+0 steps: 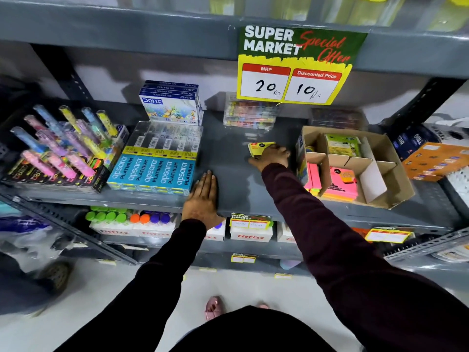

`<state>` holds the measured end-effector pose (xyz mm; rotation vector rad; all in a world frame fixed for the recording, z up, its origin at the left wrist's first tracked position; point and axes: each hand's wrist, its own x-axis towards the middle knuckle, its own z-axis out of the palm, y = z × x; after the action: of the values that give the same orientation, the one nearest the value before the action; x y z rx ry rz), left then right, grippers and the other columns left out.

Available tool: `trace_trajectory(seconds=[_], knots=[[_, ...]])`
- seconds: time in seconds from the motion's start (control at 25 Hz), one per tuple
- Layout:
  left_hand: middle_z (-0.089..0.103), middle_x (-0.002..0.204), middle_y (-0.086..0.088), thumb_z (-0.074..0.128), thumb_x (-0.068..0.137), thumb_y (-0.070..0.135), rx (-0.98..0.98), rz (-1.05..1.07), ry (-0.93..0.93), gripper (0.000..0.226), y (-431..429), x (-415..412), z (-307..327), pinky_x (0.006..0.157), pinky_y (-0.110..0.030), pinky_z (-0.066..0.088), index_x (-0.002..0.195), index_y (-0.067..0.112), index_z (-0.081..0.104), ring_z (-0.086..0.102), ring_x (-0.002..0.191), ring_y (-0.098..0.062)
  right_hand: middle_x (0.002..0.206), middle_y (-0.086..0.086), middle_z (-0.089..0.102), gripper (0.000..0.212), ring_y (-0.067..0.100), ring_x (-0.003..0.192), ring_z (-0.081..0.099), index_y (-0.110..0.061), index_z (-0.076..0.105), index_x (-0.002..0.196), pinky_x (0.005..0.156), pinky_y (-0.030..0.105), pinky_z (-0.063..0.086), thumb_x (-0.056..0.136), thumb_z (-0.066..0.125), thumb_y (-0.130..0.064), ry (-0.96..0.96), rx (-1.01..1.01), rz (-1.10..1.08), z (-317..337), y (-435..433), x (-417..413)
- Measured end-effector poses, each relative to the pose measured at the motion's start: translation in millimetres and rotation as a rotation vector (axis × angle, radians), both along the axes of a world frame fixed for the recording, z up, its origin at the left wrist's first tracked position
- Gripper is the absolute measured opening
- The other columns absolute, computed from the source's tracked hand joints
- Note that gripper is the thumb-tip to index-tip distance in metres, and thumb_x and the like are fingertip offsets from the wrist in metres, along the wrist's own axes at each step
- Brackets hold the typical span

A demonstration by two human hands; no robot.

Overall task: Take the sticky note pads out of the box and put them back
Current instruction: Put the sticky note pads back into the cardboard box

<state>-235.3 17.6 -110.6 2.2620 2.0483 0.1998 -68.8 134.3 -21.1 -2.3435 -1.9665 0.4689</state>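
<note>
A brown cardboard box (396, 174) with dividers stands on the grey shelf (228, 153) at the right. Inside it lie pink sticky note pads (342, 185), a yellow-green pad (342, 144) at the back and more pink and yellow pads (313, 177) in the left slot. My right hand (272, 156) grips a yellow sticky note pad (257, 148) on the shelf, just left of the box. My left hand (204, 196) rests flat on the shelf's front edge, fingers together, holding nothing.
Blue pencil packs (152, 171) and a stack of crayon boxes (171, 102) stand left of the hands. Coloured pens (61, 146) fill the far left. Clear cases (250, 114) sit at the back. A price sign (297, 67) hangs above. An orange box (436, 161) lies right.
</note>
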Motion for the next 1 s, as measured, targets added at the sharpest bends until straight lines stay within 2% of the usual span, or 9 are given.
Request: trace_trajectory(seconds=[0.08, 0.12, 0.2, 0.24, 0.36, 0.48, 0.6, 0.72, 1.0], knots=[[0.012, 0.155, -0.021, 0.069, 0.067, 0.055, 0.014, -0.011, -0.034, 0.113, 0, -1, -2, 0.118, -0.039, 0.011, 0.143, -0.003, 0.010, 0.013, 0.144, -0.031, 0.145, 0.028, 0.037, 0.099, 0.040, 0.134, 0.035, 0.010, 0.023, 0.143, 0.113, 0.046, 0.026, 0.082, 0.054, -0.061, -0.030, 0.102, 0.083, 13, -21, 10], [0.013, 0.155, -0.021, 0.072, 0.066, 0.053, 0.013, -0.015, -0.035, 0.113, 0, -1, -2, 0.118, -0.039, 0.012, 0.143, -0.003, 0.011, 0.015, 0.144, -0.032, 0.140, 0.030, 0.044, 0.094, 0.041, 0.130, 0.041, 0.012, 0.032, 0.138, 0.110, 0.046, 0.030, 0.082, 0.055, -0.060, -0.019, 0.184, 0.100, 20, -33, 20], [0.015, 0.155, -0.022, 0.074, 0.065, 0.050, 0.009, -0.014, -0.013, 0.114, 0, -1, -2, 0.117, -0.039, 0.014, 0.143, -0.003, 0.012, 0.017, 0.143, -0.032, 0.114, 0.033, 0.063, 0.070, 0.043, 0.110, 0.058, 0.009, 0.059, 0.104, 0.090, 0.043, 0.044, 0.081, 0.059, -0.057, 0.030, 0.350, 0.070, 34, -56, 56], [0.018, 0.154, -0.022, 0.075, 0.063, 0.051, 0.025, -0.007, -0.010, 0.114, -1, -1, -2, 0.117, -0.039, 0.016, 0.143, -0.003, 0.014, 0.020, 0.142, -0.033, 0.105, 0.034, 0.066, 0.065, 0.044, 0.104, 0.061, 0.007, 0.061, 0.092, 0.085, 0.043, 0.046, 0.080, 0.061, -0.057, 0.040, 0.396, 0.020, 38, -66, 79], [0.022, 0.152, -0.024, 0.073, 0.065, 0.055, 0.066, -0.008, 0.029, 0.111, -1, 0, -3, 0.115, -0.041, 0.022, 0.142, -0.004, 0.019, 0.026, 0.140, -0.035, 0.122, 0.038, 0.056, 0.081, 0.048, 0.121, 0.048, 0.016, 0.052, 0.117, 0.104, 0.053, 0.035, 0.078, 0.064, -0.055, 0.001, 0.386, -0.232, 41, -84, 146], [0.014, 0.155, -0.021, 0.072, 0.064, 0.059, 0.038, -0.003, 0.079, 0.118, -1, 0, -5, 0.117, -0.037, 0.013, 0.143, -0.003, 0.011, 0.016, 0.143, -0.032, 0.130, 0.037, 0.049, 0.083, 0.045, 0.126, 0.041, 0.012, 0.044, 0.128, 0.110, 0.050, 0.029, 0.081, 0.062, -0.053, 0.050, 0.272, -0.343, 26, -81, 174], [0.009, 0.156, -0.018, 0.071, 0.060, 0.064, 0.010, 0.021, 0.123, 0.125, 0, 0, -5, 0.117, -0.034, 0.006, 0.144, -0.001, 0.005, 0.011, 0.145, -0.028, 0.148, 0.034, 0.028, 0.081, 0.046, 0.139, 0.024, 0.003, 0.024, 0.146, 0.117, 0.049, 0.020, 0.091, 0.050, -0.051, 0.206, 0.131, -0.331, 2, -80, 177], [0.006, 0.157, -0.017, 0.068, 0.061, 0.067, 0.003, 0.036, 0.141, 0.126, 0, 0, -6, 0.117, -0.034, 0.004, 0.144, 0.000, 0.002, 0.008, 0.145, -0.026, 0.155, 0.030, 0.013, 0.075, 0.044, 0.144, 0.008, -0.006, 0.011, 0.152, 0.119, 0.048, 0.010, 0.096, 0.038, -0.048, 0.274, 0.069, -0.262, -13, -82, 180], [0.003, 0.157, -0.017, 0.071, 0.061, 0.064, -0.040, 0.054, 0.152, 0.126, -3, 7, 4, 0.119, -0.036, 0.005, 0.144, 0.000, 0.002, 0.003, 0.145, -0.026, 0.151, 0.034, 0.015, 0.070, 0.047, 0.142, 0.014, -0.004, 0.008, 0.151, 0.117, 0.050, 0.018, 0.099, 0.039, -0.037, 0.037, 0.116, -0.124, -22, -95, 176]])
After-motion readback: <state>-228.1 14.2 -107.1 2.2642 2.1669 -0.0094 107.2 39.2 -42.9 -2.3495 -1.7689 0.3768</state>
